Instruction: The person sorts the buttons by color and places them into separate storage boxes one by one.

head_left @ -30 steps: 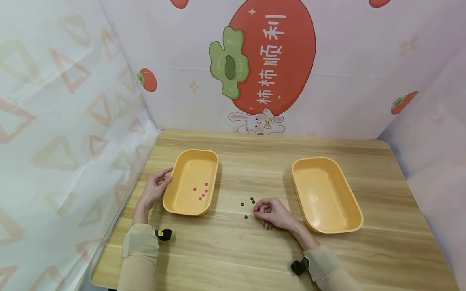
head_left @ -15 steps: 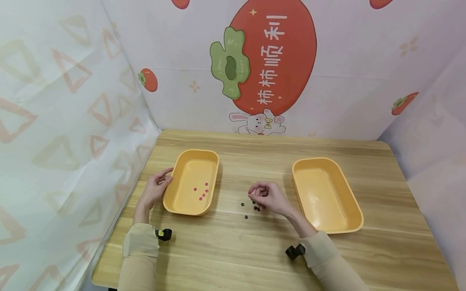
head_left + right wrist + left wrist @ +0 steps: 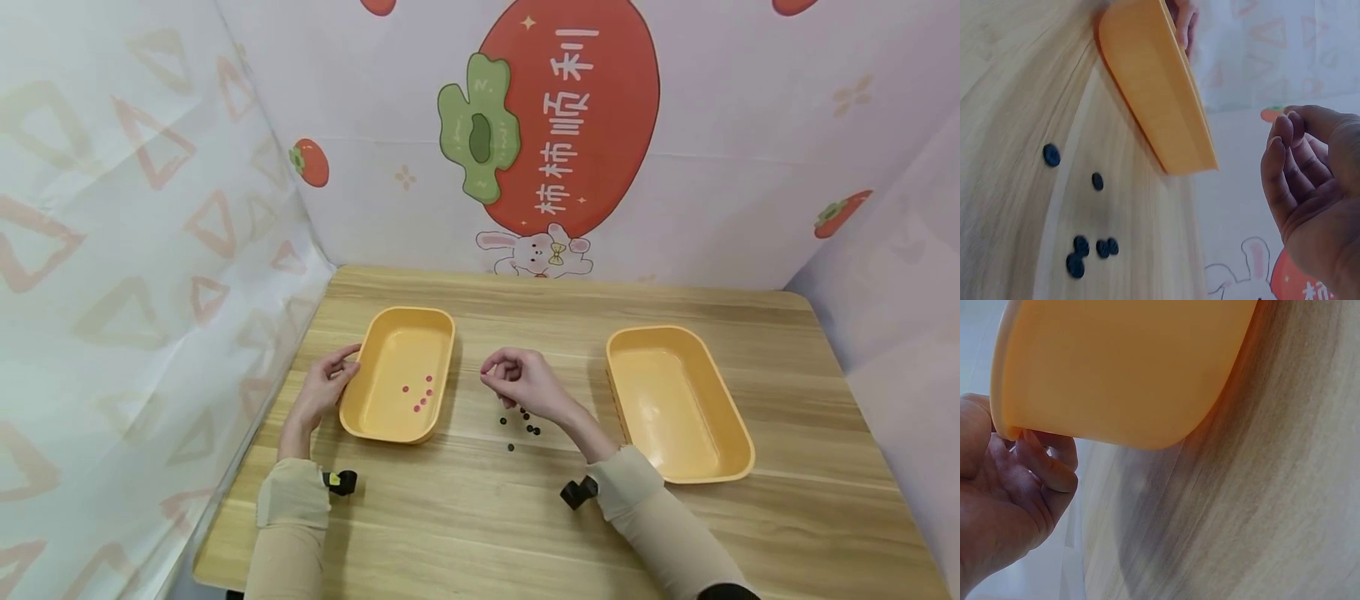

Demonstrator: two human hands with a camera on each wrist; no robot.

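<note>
My left hand (image 3: 324, 390) grips the left side rim of a yellow-orange plastic basin (image 3: 386, 350), fingers under the lip in the left wrist view. Several small pink buttons (image 3: 417, 408) lie on that basin's floor. My right hand (image 3: 528, 383) is held above the table to the right of this basin. Its thumb and fingertips pinch a small pink button (image 3: 484, 372), just a speck in the head view and hidden in the right wrist view. Below that hand, several black buttons (image 3: 1051, 155) lie loose on the wooden table, some touching one another.
A second yellow-orange basin (image 3: 667, 400) stands at the right, with nothing visible inside. The wooden table (image 3: 465, 525) meets printed cloth backdrops (image 3: 360, 200) at the back and along the left side.
My right hand has risen from among the black buttons and moved left toward the left basin with the pink button, uncovering more black buttons. My left hand stays at the basin's rim.
</note>
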